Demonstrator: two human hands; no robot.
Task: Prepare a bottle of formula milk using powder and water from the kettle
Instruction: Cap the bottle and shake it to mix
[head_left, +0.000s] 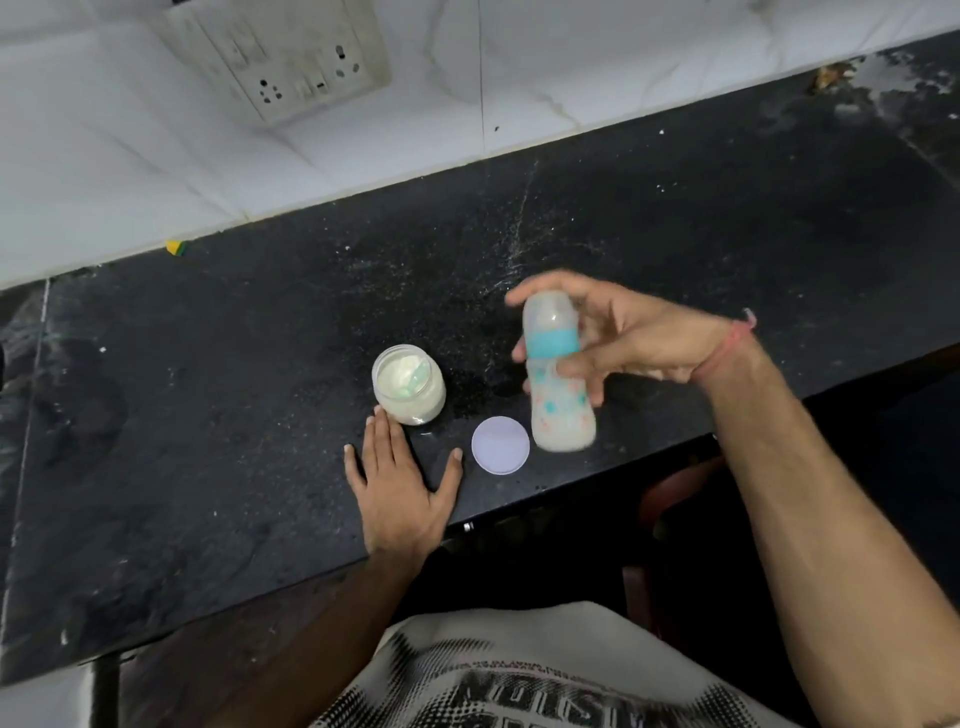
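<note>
My right hand (631, 340) is shut on a baby bottle (558, 410) with a turquoise collar and clear cap; it is blurred and holds milky white liquid, lifted above the black counter (234, 415). An open jar of formula powder (410, 384) stands on the counter with a pale green scoop lying in the powder. My left hand (400, 483) lies flat on the counter, fingers spread, fingertips just touching the jar's base. The jar's round white lid (500, 445) lies flat between the jar and the bottle. No kettle is in view.
A white tiled wall with a switch-and-socket plate (291, 57) runs along the back of the counter. Powder specks are scattered over the dark surface. A small yellow-green scrap (175, 247) lies at the wall edge. The counter's front edge runs close to my body.
</note>
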